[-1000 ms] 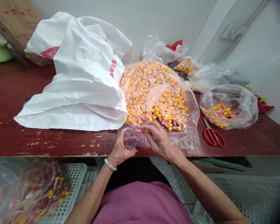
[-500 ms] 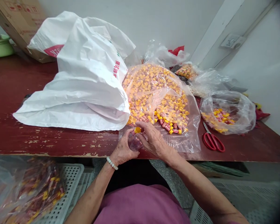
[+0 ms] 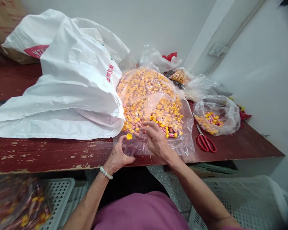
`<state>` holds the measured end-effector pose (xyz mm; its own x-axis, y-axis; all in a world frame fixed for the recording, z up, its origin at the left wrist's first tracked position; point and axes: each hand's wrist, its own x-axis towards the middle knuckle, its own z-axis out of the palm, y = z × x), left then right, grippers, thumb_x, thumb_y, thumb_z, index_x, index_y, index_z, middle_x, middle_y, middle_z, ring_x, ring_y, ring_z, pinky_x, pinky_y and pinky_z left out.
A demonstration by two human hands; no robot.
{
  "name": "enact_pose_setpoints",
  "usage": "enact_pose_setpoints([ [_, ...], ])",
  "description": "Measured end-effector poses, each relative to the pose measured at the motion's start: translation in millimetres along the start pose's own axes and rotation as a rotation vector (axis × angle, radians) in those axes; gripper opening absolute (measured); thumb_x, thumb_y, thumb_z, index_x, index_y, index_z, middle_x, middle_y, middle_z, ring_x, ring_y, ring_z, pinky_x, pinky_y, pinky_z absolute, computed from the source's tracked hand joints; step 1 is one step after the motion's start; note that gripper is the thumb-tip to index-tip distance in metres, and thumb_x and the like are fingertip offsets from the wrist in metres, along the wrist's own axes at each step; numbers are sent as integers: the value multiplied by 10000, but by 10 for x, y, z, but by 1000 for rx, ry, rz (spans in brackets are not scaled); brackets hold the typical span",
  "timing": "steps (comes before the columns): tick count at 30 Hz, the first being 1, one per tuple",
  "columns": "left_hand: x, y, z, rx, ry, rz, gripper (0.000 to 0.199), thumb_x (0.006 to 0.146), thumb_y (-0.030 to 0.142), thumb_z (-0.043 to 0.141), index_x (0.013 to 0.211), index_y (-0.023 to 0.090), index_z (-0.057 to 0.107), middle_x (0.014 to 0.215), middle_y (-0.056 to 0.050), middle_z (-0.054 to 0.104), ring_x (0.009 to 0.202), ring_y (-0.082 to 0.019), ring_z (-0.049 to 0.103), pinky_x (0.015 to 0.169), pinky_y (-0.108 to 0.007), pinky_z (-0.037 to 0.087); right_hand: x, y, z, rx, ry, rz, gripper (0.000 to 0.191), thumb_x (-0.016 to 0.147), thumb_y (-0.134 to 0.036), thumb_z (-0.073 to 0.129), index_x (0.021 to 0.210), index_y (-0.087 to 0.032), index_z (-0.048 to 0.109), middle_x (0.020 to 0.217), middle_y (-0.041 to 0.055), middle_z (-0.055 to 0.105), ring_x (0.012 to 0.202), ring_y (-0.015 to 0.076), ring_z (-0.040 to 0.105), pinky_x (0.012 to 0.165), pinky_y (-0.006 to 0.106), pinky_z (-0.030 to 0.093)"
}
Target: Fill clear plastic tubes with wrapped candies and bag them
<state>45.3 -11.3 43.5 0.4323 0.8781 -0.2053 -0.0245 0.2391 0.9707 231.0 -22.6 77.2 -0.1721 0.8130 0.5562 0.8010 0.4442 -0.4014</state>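
My left hand [image 3: 118, 155], with a bead bracelet at the wrist, is closed around a clear plastic container [image 3: 129, 149] at the table's front edge. A round yellow cap [image 3: 129, 136] shows at its top; what the container holds is hard to make out. To the right of it, my right hand [image 3: 157, 139] hovers over the front of a large clear bag, its fingers apart, slightly blurred, with nothing visible in them. Filling that clear bag [image 3: 188, 147] are many small red-and-white tubes with yellow caps [image 3: 146, 86], some loose at its mouth.
A big white woven sack [image 3: 69, 95] covers the table's left part. Red-handled scissors [image 3: 206, 143] lie on the right, near a smaller clear bag [image 3: 230, 118] of capped tubes. Below the red table [image 3: 50, 156] stand white plastic crates [image 3: 60, 195].
My right hand has come off the container and moved right, its fingers spreading. My left hand still holds the container, now with its yellow cap uncovered. The view has shifted right.
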Motion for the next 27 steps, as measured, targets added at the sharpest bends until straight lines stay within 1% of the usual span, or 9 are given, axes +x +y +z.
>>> enact_pose_setpoints([
  [3, 4, -7, 13, -51, 20, -39, 745, 455, 12, 720, 1108, 194, 410, 821, -8, 650, 821, -209, 668, 721, -288, 520, -194, 381, -151, -194, 133, 262, 195, 849, -113, 433, 927, -176, 600, 924, 92, 586, 888, 205, 558, 799, 354, 475],
  [6, 10, -38, 22, -77, 1, -1, 723, 463, 10, 714, 1093, 203, 418, 806, 3, 641, 808, -195, 667, 726, -285, 522, -470, 773, -178, -429, 19, 370, 92, 840, -197, 500, 872, -169, 581, 871, 107, 588, 854, 242, 543, 779, 388, 460],
  [9, 14, -70, 26, -104, 8, 29, 724, 458, 10, 714, 1088, 211, 418, 823, 6, 629, 826, -196, 664, 726, -288, 525, -626, 894, -135, -472, -30, 389, 110, 863, -221, 484, 855, -165, 578, 900, 127, 593, 889, 258, 536, 804, 409, 444],
  [11, 12, -68, 27, -104, 18, 19, 733, 453, 18, 721, 1090, 208, 413, 825, 5, 626, 820, -195, 662, 730, -294, 526, -609, 759, -144, -364, 20, 397, 128, 881, -240, 480, 865, -166, 582, 898, 119, 596, 885, 249, 542, 794, 397, 447],
  [13, 7, -47, 26, -83, 13, -3, 744, 456, 35, 730, 1102, 199, 400, 813, 3, 630, 797, -191, 661, 738, -305, 523, -518, 496, -190, -154, 45, 375, 135, 893, -271, 496, 910, -179, 593, 872, 81, 602, 831, 211, 553, 744, 350, 461],
  [16, 1, -15, 21, -41, 3, -18, 761, 458, 62, 741, 1121, 183, 387, 823, -4, 637, 772, -189, 657, 745, -317, 515, -344, 67, -235, 144, 4, 231, 129, 903, -265, 514, 960, -210, 616, 895, 48, 603, 832, 168, 564, 751, 309, 474],
  [18, -1, -9, 17, -9, -3, -5, 770, 458, 69, 744, 1132, 176, 388, 832, -8, 641, 772, -193, 656, 749, -325, 511, -255, -113, -197, 213, -5, 113, 134, 904, -231, 513, 977, -222, 624, 940, 53, 585, 905, 167, 561, 804, 318, 478],
  [23, -8, -7, 26, -28, -28, 46, 753, 467, 61, 730, 1132, 182, 398, 880, -17, 631, 855, -207, 643, 760, -321, 511, -165, -140, 0, 193, -24, -50, 180, 897, -161, 506, 1028, -227, 611, 963, 60, 541, 918, 162, 563, 799, 319, 500],
  [27, -14, -6, 31, -31, -35, 87, 719, 469, 47, 712, 1113, 186, 425, 919, -20, 612, 849, -202, 636, 743, -315, 519, -131, -121, 5, 181, -14, -91, 192, 887, -156, 529, 1056, -220, 595, 959, 58, 571, 921, 163, 571, 793, 311, 504],
])
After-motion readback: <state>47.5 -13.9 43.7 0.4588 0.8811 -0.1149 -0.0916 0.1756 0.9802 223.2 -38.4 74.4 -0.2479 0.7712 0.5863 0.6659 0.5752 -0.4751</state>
